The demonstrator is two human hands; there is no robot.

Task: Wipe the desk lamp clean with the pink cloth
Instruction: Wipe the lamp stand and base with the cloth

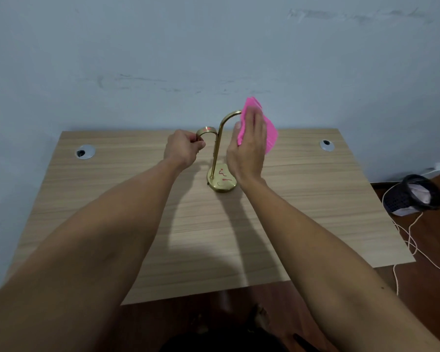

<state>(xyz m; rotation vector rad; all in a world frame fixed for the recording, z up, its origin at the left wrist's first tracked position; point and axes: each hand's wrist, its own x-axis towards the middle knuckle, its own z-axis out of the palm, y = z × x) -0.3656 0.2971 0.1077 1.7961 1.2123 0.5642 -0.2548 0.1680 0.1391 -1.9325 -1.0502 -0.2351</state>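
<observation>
A gold desk lamp [217, 153] stands on a round base with red marks in the middle of the wooden desk [112, 199]. It has two curved arms. My left hand [182, 148] grips the end of the lower left arm. My right hand [248, 151] holds the pink cloth [271, 134] folded over the end of the taller right arm, hiding that tip.
Two round cable grommets [85, 151] [327, 145] sit near the desk's back corners. The blue wall is right behind the desk. On the floor to the right lie a dark basket [414, 194] and a white cord [412, 240].
</observation>
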